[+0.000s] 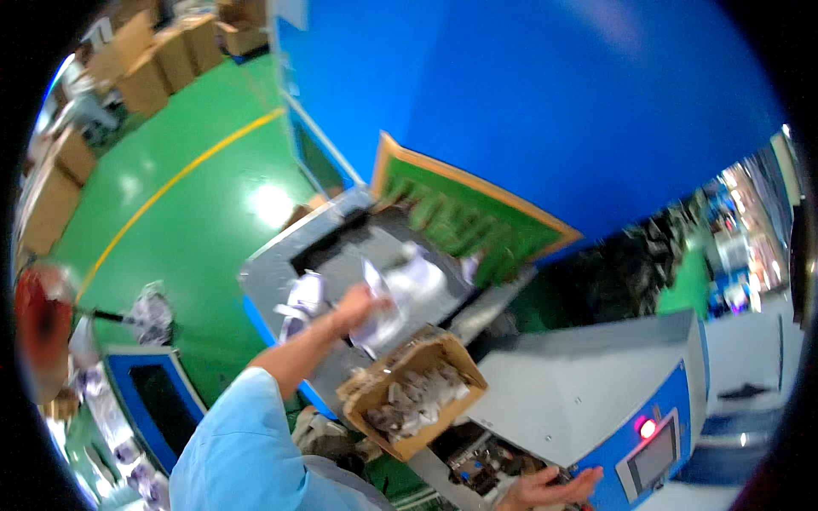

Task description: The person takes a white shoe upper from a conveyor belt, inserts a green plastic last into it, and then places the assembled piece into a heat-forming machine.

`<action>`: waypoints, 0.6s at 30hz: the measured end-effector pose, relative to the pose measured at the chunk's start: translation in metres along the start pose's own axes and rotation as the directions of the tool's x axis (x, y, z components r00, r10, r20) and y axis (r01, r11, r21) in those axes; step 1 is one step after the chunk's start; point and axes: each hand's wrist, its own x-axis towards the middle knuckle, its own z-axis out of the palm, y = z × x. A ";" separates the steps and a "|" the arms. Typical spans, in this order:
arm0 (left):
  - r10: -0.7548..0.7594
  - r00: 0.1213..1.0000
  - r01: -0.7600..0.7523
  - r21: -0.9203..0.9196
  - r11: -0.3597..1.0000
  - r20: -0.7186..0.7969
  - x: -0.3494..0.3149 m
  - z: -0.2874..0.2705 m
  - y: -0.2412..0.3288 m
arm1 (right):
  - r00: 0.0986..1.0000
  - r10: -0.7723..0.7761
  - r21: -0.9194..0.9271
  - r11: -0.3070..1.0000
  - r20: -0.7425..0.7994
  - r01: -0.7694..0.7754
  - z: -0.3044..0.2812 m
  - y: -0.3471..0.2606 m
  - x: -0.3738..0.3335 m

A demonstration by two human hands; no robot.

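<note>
My left hand reaches over a grey machine table, its fingers closed at the edge of a white piece with purple parts. Motion blur hides what kind of piece it is. More white material lies just beyond, and a white and purple piece lies to the left. Low on the right, my right hand is open, fingers stretched out, beside the blue front of a machine. An open cardboard box holding many small pale pieces stands between my hands.
A green board with a wooden frame leans against a large blue cabinet. At right stands a grey machine housing with a screen and a lit red lamp. Cardboard boxes line the green floor; a red round object is far left.
</note>
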 end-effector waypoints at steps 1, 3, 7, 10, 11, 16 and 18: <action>0.013 0.998 -0.008 -0.073 0.997 0.066 -0.036 0.004 -0.013 | 0.997 0.030 0.052 0.998 0.065 -0.034 -0.008 -0.013 0.006; -0.081 0.970 0.063 0.086 0.994 0.229 -0.156 0.010 0.066 | 0.979 0.204 0.358 0.914 0.002 -0.191 -0.030 -0.055 -0.005; 0.569 0.733 -0.434 -0.389 0.813 0.373 -0.257 0.068 0.033 | 0.961 0.185 0.759 0.588 0.208 -0.278 -0.070 -0.106 -0.036; 0.793 0.586 -0.564 -0.618 0.548 0.168 -0.323 0.096 0.034 | 0.911 -0.108 0.864 0.377 0.399 -0.333 -0.090 -0.111 -0.061; 0.804 0.580 -0.578 -0.628 0.521 0.133 -0.341 0.098 0.033 | 0.877 -0.217 0.880 0.318 0.429 -0.352 -0.096 -0.111 -0.071; 0.741 0.610 -0.626 -0.403 0.667 0.280 -0.369 0.096 0.013 | 0.671 -0.583 0.864 0.116 0.458 -0.489 -0.108 -0.109 -0.095; 0.549 0.688 -0.481 -0.267 0.835 0.474 -0.385 0.093 -0.003 | 0.601 -0.658 0.835 0.078 0.453 -0.544 -0.112 -0.109 -0.100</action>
